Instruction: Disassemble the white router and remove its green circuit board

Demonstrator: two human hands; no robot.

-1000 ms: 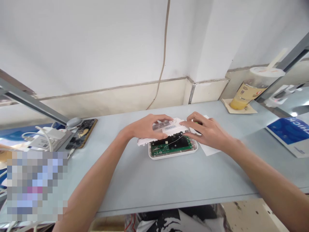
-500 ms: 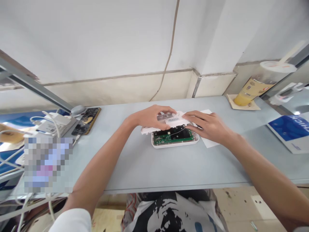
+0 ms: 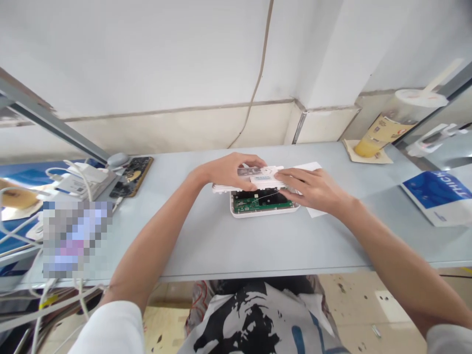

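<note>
A white electronics housing (image 3: 250, 214) lies on the table with a green circuit board (image 3: 243, 204) in it and a thin pale wire across the board. Over its far part is a white cover (image 3: 262, 180) with a printed label. My left hand (image 3: 230, 172) grips the cover's left part, thumb on the near edge and fingers over the far edge. My right hand (image 3: 308, 188) is closed round the cover's right end, its fingertips on the label side and its thumb near the wire. A white sheet of paper (image 3: 314, 212) lies partly under my right hand.
On the left lie a dark patterned phone (image 3: 132, 177), a white boxy device (image 3: 79, 181) and tangled white cables. At the right stand a drink cup (image 3: 385, 129) on a napkin and a blue-and-white packet (image 3: 438, 196). A wall runs behind the table.
The cover has become flatter and more level over the housing, with both hands still on it. The whole view has shifted slightly.
</note>
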